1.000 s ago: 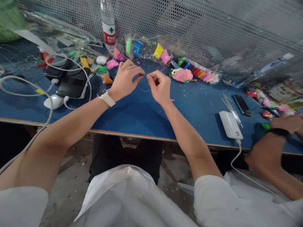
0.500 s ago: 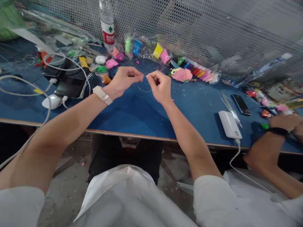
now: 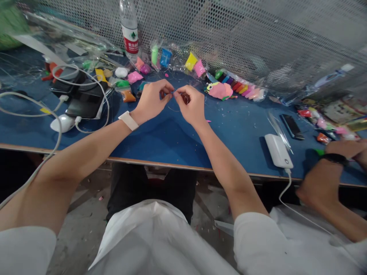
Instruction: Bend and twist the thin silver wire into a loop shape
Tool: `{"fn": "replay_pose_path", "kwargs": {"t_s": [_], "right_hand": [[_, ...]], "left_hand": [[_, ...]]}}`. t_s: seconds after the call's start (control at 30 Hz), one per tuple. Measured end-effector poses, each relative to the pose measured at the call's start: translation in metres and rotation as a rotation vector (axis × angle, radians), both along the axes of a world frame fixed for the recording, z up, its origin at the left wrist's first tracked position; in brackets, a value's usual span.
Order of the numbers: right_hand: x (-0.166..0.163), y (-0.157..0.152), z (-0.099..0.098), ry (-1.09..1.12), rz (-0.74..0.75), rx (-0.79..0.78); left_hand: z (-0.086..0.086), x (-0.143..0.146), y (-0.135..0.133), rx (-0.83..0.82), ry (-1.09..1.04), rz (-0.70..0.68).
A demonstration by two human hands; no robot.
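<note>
Above the blue table, my left hand [image 3: 155, 98] and my right hand [image 3: 191, 104] meet fingertip to fingertip. Both are closed in a pinch on a thin wire-like strand [image 3: 173, 110], which curves in a loop below the fingers. Whether it is wire or thread I cannot make out, and its ends are hidden in my fingers. To the right of my right hand lies a pink clay figure [image 3: 220, 91] with a yellow-green head and an eye. An orange clay packet [image 3: 128, 95] lies beside my left wrist.
A water bottle [image 3: 130, 36] stands against the perforated metal screen [image 3: 243, 30]. Colored clay sticks [image 3: 243, 88] lie behind the figure. Phones [image 3: 86, 101] and cables are at left. A white power bank [image 3: 278, 151] and a co-worker's arm [image 3: 327, 179] are at right.
My left hand has shifted slightly right and its fingers are more bent. My right hand has moved slightly left, so the fingertips are closer together. The strand's loop has shifted with them.
</note>
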State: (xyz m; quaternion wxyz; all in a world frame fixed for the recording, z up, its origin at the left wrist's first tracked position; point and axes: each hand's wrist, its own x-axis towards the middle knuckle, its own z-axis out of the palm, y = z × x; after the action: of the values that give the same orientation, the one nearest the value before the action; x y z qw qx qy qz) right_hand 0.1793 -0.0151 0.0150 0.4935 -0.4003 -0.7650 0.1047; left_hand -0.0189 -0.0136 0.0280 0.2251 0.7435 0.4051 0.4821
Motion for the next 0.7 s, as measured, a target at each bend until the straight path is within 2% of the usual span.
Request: {"fn": "replay_pose_path", "kwargs": {"t_s": [0.3,0.4,0.5,0.6,0.67,0.7], "right_hand": [[0.0,0.0,0.0,-0.026,-0.008,0.038],[0.0,-0.002,0.002,-0.072,0.026,0.077],[0.0,-0.003,0.002,-0.115,0.039,0.079],[0.0,-0.002,0.001,-0.134,0.045,0.067],[0.0,-0.001,0.0,-0.117,0.04,0.074],[-0.001,0.0,-0.001,-0.098,0.031,0.076]], "left_hand": [[0.0,0.003,-0.005,-0.043,-0.011,-0.059],[-0.002,0.006,0.0,-0.198,-0.176,-0.084],[-0.003,0.006,0.005,-0.427,-0.376,-0.111],[-0.003,0.005,0.007,-0.622,-0.51,-0.208],[-0.002,0.004,0.007,-0.63,-0.531,-0.225],[-0.001,0.004,0.007,-0.584,-0.52,-0.208]]}}
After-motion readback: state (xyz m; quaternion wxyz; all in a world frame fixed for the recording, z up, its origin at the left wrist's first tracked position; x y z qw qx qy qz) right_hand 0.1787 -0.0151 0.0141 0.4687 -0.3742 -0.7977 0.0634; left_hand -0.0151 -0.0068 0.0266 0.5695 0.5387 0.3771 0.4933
